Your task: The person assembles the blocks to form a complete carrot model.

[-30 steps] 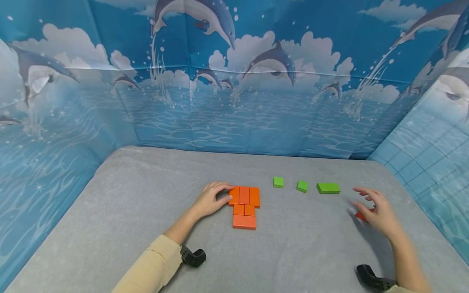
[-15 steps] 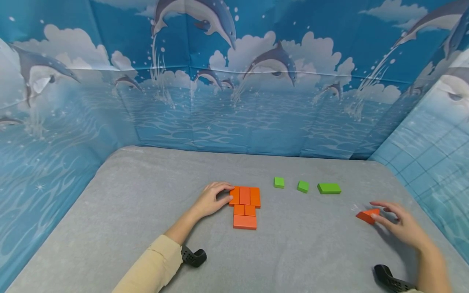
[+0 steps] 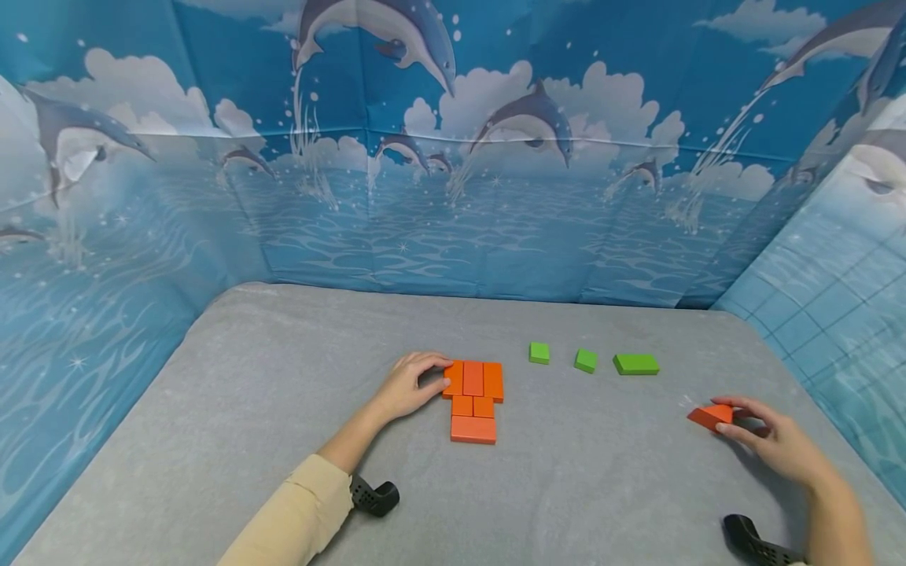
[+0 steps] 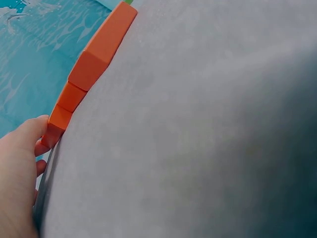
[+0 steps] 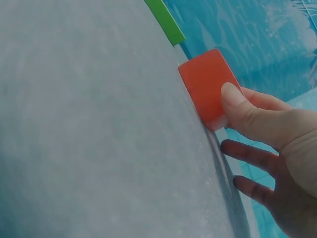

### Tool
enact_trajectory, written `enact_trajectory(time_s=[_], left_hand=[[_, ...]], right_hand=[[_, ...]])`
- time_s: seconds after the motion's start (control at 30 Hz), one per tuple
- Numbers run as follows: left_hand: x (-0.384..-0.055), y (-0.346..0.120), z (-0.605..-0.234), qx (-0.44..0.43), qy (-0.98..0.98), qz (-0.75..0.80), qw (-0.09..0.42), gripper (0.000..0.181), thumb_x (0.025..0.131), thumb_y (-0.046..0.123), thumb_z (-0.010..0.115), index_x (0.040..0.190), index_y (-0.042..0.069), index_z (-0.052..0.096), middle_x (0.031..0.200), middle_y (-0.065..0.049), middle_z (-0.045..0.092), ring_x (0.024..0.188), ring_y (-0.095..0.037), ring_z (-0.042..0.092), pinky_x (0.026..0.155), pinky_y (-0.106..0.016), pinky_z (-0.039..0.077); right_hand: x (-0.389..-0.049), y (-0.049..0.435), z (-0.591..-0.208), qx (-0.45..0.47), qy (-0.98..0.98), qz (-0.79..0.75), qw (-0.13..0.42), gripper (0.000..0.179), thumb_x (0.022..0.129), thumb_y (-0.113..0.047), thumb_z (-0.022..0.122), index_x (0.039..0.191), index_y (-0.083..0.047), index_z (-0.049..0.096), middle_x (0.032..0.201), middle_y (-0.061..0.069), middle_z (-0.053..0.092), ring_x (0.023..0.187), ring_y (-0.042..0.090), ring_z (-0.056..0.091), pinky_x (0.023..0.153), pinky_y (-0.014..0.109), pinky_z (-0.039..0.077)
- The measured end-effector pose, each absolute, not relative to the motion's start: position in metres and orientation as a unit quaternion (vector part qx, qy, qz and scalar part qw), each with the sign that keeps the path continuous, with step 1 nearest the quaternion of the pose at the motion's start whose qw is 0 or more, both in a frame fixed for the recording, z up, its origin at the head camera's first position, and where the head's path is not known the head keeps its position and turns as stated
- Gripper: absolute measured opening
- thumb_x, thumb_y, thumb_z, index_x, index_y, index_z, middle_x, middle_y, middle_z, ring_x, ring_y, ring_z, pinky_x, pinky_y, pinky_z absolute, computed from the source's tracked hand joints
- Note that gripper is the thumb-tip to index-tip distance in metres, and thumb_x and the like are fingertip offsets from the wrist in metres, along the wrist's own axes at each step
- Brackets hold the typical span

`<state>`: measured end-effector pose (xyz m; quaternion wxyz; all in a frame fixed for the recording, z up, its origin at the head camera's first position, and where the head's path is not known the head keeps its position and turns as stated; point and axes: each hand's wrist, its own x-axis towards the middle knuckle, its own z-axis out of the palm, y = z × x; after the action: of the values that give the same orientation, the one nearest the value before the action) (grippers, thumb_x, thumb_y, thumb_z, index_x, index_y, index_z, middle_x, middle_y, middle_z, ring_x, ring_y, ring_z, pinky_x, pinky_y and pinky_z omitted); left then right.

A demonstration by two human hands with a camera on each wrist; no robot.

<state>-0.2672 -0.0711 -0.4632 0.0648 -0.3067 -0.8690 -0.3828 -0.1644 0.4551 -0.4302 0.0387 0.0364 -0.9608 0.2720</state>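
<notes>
Several flat orange blocks (image 3: 473, 428) lie edge to edge on the grey cloth in the head view, three upright ones across the top. My left hand (image 3: 409, 387) holds the leftmost upright orange block (image 3: 453, 379), thumb on its left side and index finger at its far corner. In the left wrist view, the thumb (image 4: 34, 128) sits against that block's end. Over at the right, my right hand (image 3: 775, 440) pinches a red-orange triangular block (image 3: 710, 417) between thumb and index finger. One broad face of this block (image 5: 205, 82) shows in the right wrist view, the other fingers hanging below it.
Two small green blocks (image 3: 539, 353) (image 3: 585, 361) and a longer green block (image 3: 635, 364) lie in a loose row toward the back. Grey cloth (image 3: 580, 487) covers the table. A blue dolphin-print curtain (image 3: 453, 220) stands behind and along the sides.
My right hand has drawn back to the right and its fingers have closed on the triangular block, which stays about where it was. The left hand and the other blocks have stayed put.
</notes>
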Motion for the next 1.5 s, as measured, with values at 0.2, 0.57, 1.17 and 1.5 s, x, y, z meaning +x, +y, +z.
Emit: enact_trajectory(time_s=[0.2, 0.57, 1.17, 1.5], left_hand=[[-0.267, -0.072, -0.463, -0.307, -0.868, -0.384, 0.064, 0.031, 0.088, 0.028, 0.061, 0.116, 0.015, 0.063, 0.12, 0.001, 0.058, 0.116, -0.019, 0.048, 0.102, -0.043, 0.03], [-0.265, -0.072, -0.464, -0.307, -0.867, -0.387, 0.07, 0.031, 0.088, 0.027, 0.062, 0.115, 0.014, 0.063, 0.12, 0.0, 0.059, 0.115, -0.02, 0.048, 0.101, -0.043, 0.031], [-0.267, -0.073, -0.465, -0.306, -0.867, -0.385, 0.077, 0.031, 0.088, 0.029, 0.061, 0.115, 0.015, 0.063, 0.119, 0.0, 0.059, 0.114, -0.018, 0.048, 0.1, -0.043, 0.031], [-0.268, -0.073, -0.464, -0.312, -0.867, -0.381, 0.075, 0.031, 0.088, 0.03, 0.061, 0.115, 0.015, 0.063, 0.119, 0.001, 0.059, 0.115, -0.018, 0.048, 0.101, -0.043, 0.031]], right_hand=[[-0.168, 0.443, -0.426, 0.051, -0.956, 0.277, 0.081, 0.04, 0.084, -0.02, 0.067, 0.113, 0.004, 0.054, 0.096, -0.03, 0.04, 0.081, -0.021, 0.035, 0.06, 0.012, 0.04], [-0.185, 0.36, -0.402, 0.149, -0.927, 0.325, 0.115, 0.036, 0.079, -0.009, 0.071, 0.111, 0.002, 0.058, 0.101, -0.007, 0.055, 0.085, -0.007, 0.047, 0.069, 0.013, 0.043], [-0.172, 0.207, -0.393, 0.278, -0.883, 0.374, 0.061, 0.03, 0.073, -0.023, 0.077, 0.097, -0.014, 0.061, 0.089, -0.007, 0.06, 0.074, 0.017, 0.053, 0.063, 0.027, 0.048], [-0.162, 0.163, -0.405, 0.29, -0.894, 0.341, -0.003, 0.032, 0.073, -0.037, 0.075, 0.094, -0.017, 0.06, 0.087, -0.01, 0.058, 0.075, 0.01, 0.056, 0.066, 0.025, 0.049]])
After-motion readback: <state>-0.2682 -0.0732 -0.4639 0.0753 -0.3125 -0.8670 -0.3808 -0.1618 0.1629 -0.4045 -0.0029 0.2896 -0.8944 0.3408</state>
